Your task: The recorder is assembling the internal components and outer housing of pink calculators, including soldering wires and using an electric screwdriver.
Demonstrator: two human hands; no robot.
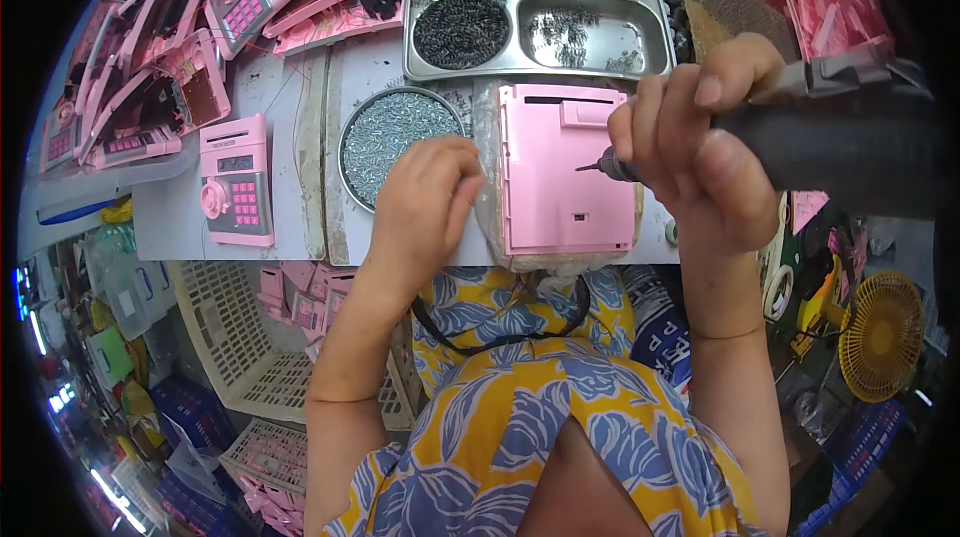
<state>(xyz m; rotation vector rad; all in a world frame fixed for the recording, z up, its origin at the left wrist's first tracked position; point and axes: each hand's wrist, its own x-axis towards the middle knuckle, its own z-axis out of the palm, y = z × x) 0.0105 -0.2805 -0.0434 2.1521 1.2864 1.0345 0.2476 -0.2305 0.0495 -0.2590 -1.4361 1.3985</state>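
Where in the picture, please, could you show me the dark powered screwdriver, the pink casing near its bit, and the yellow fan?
Powered screwdriver [845,142]: head view, on its dark body.
Pink casing [548,187]: head view, on its flat upper face.
Yellow fan [880,337]: head view, mid-grille.

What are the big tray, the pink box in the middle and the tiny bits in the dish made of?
The tray looks like smooth, shiny metal: its bare floor gleams. The bits look like metal too, since they glint silvery-blue, but they're too small to be sure. The pink box seems hard plastic, with even colour, a soft sheen and moulded-looking edges.
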